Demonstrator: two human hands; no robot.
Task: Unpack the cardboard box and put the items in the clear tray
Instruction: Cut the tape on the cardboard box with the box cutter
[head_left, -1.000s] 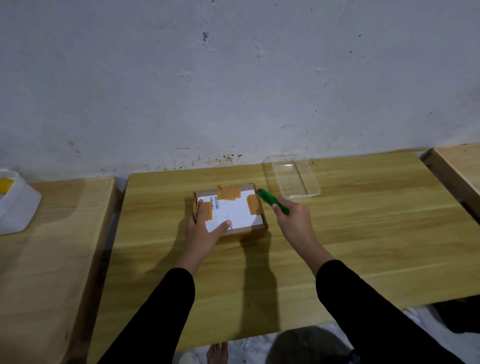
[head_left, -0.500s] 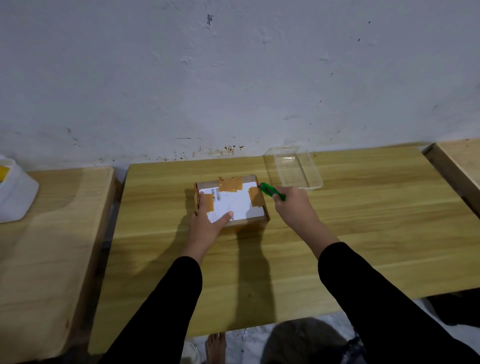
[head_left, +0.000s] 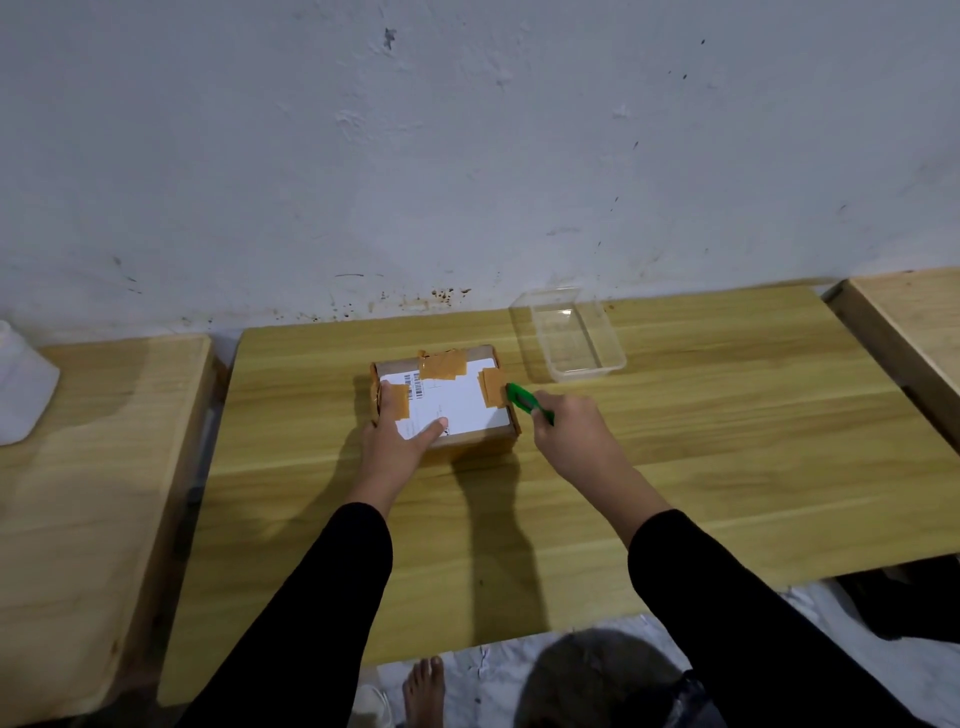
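three strips of brown tape (head_left: 441, 365) sealed the cardboard box (head_left: 457, 410); the clear tray (head_left: 587, 370) sat at its two o'clock, nothing in it. the left hand (head_left: 397, 441) pressed flat on the lid, thumb stretched out. the right hand (head_left: 571, 431) gripped a green cutter (head_left: 521, 402), tip at the box's three o'clock edge. a slip could have run the blade towards that thumb, or too deep, into the contents.

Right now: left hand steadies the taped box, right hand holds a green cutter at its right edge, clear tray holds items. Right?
No. The head view shows the clear tray empty. The rest stands: left hand on the taped box, right hand holding the green cutter at its right edge.
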